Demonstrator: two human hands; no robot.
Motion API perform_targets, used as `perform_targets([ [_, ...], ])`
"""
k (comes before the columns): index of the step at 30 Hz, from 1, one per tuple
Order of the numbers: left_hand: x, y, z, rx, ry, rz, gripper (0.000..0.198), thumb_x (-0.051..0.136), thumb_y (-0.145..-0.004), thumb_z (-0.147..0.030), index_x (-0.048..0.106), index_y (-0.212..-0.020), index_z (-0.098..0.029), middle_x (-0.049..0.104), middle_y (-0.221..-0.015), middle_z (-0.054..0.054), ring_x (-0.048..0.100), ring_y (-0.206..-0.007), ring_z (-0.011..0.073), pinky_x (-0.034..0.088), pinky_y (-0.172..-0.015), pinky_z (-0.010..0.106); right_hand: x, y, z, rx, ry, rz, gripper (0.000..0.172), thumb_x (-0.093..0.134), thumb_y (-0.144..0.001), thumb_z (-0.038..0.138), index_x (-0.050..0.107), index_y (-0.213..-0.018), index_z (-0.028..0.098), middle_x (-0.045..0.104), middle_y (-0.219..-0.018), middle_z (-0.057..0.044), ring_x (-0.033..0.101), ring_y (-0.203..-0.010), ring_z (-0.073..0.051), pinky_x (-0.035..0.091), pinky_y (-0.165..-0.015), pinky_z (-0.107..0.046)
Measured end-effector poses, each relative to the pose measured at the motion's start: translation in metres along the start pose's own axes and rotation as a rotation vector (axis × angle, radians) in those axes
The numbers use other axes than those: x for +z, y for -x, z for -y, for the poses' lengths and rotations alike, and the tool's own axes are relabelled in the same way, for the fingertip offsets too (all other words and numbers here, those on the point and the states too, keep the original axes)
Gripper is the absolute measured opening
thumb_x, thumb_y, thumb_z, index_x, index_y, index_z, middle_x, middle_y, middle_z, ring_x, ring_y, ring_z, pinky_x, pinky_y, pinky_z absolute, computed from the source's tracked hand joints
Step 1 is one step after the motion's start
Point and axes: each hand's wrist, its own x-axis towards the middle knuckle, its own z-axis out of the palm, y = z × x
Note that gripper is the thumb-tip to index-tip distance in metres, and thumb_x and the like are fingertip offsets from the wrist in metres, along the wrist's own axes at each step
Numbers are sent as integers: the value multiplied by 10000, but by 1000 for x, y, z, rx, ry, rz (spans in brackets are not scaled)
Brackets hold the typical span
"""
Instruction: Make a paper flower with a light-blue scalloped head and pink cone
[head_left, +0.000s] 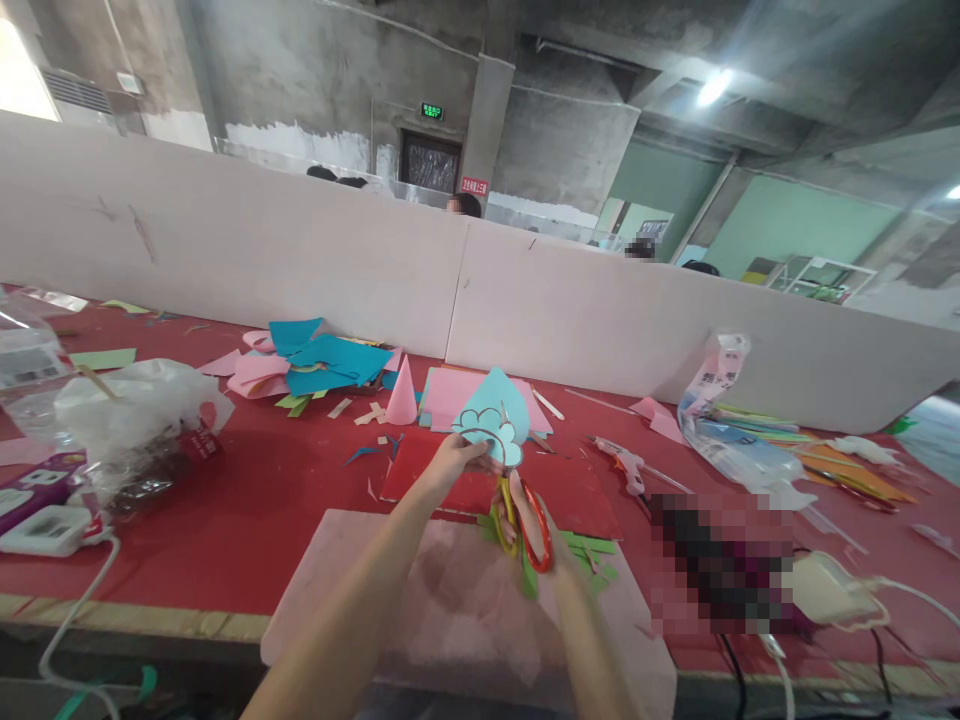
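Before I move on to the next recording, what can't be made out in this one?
All in the head view:
Left hand: some fingertips hidden behind the outlined blue paper.
Right hand: fingers partly covered by the handles of the scissors.
Scissors' cutting edges: too small to trace against the paper.
White plastic bag, left: crumpled film obscures its contents.
Dark item, right: masked by pixelation.
Clear plastic: cut off by the left edge.

Red table bears pink cone, glue gun.
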Motion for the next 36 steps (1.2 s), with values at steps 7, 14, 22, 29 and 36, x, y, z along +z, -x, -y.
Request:
perform_targets([
  [7,8,5,-2,48,-118,4,286,636,-645,-398,535,-578,-140,552,-447,-15,501,-400,99,429,-463,242,4,-11,1,22,-18,10,319,420,-862,419,563,-833,136,558,-654,-4,510,-507,-76,419,-452,-192],
  [14,9,3,3,58,-124,10,288,625,-656,-414,534,-641,-142,538,-459,-18,496,-406,102,414,-472,248,1,-7,-3,41,-8,-1,293,487,-853,319,515,-1100,163,537,-1095,-66,554,-914,-171,478,-768,-361],
  [22,6,-1,12,112,-131,-12,310,628,-644,-421,499,-643,-140,487,-496,-31,424,-421,70,358,-461,230,6,-16,0,62,3,-14,290,487,-854,311,514,-1095,153,545,-1073,-66,560,-892,-165,485,-747,-353],
  [29,6,-1,13,123,-149,16,292,601,-680,-397,477,-609,-142,451,-473,-35,412,-406,68,349,-446,230,2,-11,1,87,19,-7,292,489,-853,315,517,-1097,157,540,-1088,-65,555,-910,-173,480,-762,-360],
  [36,5,0,13,123,-137,18,289,607,-672,-405,483,-631,-146,434,-467,-49,428,-407,75,380,-446,238,-1,-11,-1,115,34,9,296,487,-853,313,512,-1106,161,533,-1104,-69,550,-927,-176,474,-776,-370],
])
